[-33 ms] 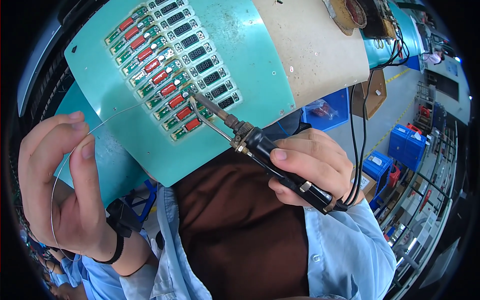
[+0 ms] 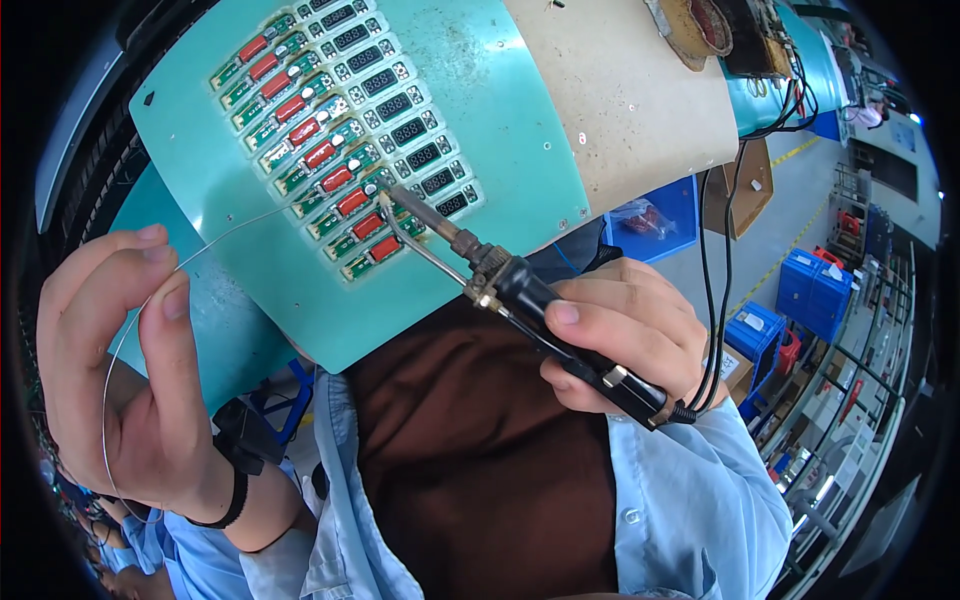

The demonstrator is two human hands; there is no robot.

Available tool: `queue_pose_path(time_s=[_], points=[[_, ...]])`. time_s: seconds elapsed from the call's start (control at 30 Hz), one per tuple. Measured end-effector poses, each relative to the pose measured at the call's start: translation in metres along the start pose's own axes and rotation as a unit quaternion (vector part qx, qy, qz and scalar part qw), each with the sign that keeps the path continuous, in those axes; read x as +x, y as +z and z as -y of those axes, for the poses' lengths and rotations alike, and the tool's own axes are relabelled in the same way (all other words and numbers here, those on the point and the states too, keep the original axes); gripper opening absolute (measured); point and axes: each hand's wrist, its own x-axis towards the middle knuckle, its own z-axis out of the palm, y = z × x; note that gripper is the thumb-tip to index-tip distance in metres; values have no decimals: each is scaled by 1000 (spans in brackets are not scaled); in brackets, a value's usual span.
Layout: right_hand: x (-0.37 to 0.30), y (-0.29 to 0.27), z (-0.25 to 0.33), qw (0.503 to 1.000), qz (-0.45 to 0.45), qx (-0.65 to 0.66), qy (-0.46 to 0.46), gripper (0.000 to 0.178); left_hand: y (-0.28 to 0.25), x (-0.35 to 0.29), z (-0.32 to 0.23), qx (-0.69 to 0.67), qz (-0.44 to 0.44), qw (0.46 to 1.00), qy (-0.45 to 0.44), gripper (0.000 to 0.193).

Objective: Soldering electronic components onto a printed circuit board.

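My left hand (image 2: 130,350) pinches a thin solder wire (image 2: 235,232) between thumb and fingers. The wire's end reaches the row of small green circuit boards (image 2: 340,180), which carry red cylindrical components. In my right hand (image 2: 635,330) is a black-handled soldering iron (image 2: 535,297) with a thin metal tube fixed alongside it. Its tip and the tube's end lie at the boards near the lower part of the row; whether the tip touches a joint is hard to make out. Beside the boards runs a row of small black digit displays (image 2: 408,132). Both rows sit in a green sheet (image 2: 500,130).
A beige board (image 2: 640,110) lies to the right of the green sheet, with a rusty round holder (image 2: 695,35) at its far end. Black cables (image 2: 728,230) hang down to the iron. Blue bins (image 2: 815,290) and a cardboard box (image 2: 745,190) stand lower, at right.
The soldering iron's handle and my right fingers have shifted very slightly to the right. My left hand, the wire and the boards look the same.
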Motion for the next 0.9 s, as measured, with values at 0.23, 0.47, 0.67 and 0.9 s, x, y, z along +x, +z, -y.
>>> queue_pose_path(time_s=[0.23,0.47,0.67,0.9], points=[[-9,-4,3,1000,-18,18,1,42,-1,-3,-2,11,-17,1000,5,22],[-12,-3,3,1000,-11,15,1,42,4,-4,-9,-7,-12,1000,5,22],[-14,0,1,1000,-15,0,1,40,6,-4,-9,-20,-7,1000,14,22],[-14,2,0,1000,-15,-3,-1,40,10,-4,-12,-24,-7,1000,7,22]])
